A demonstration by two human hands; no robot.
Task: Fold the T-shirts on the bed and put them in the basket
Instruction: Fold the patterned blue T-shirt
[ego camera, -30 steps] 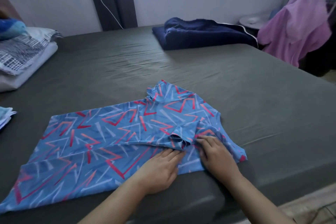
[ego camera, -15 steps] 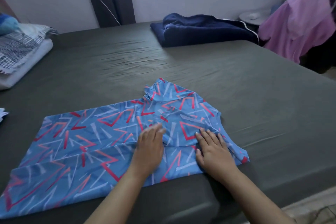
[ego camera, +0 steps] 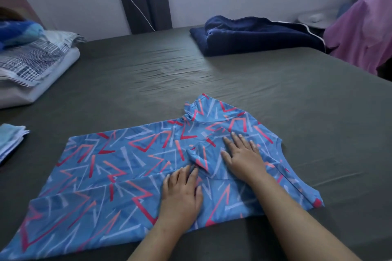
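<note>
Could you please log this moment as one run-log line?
step: folding | blue patterned T-shirt: flat on bed | left hand: pressing shirt | right hand: pressing shirt

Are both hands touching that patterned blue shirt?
Touching. The head view shows the left hand and right hand both lying flat, fingers straight, on the blue shirt.

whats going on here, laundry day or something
A person is folding a blue T-shirt with red and white zigzags on a bed with a grey sheet. Both hands lie flat on it: the left hand presses the near folded-over edge, and the right hand presses the cloth near the sleeve and collar end. The shirt is only partly folded. A dark navy garment lies at the far side. No basket is in view.
</note>
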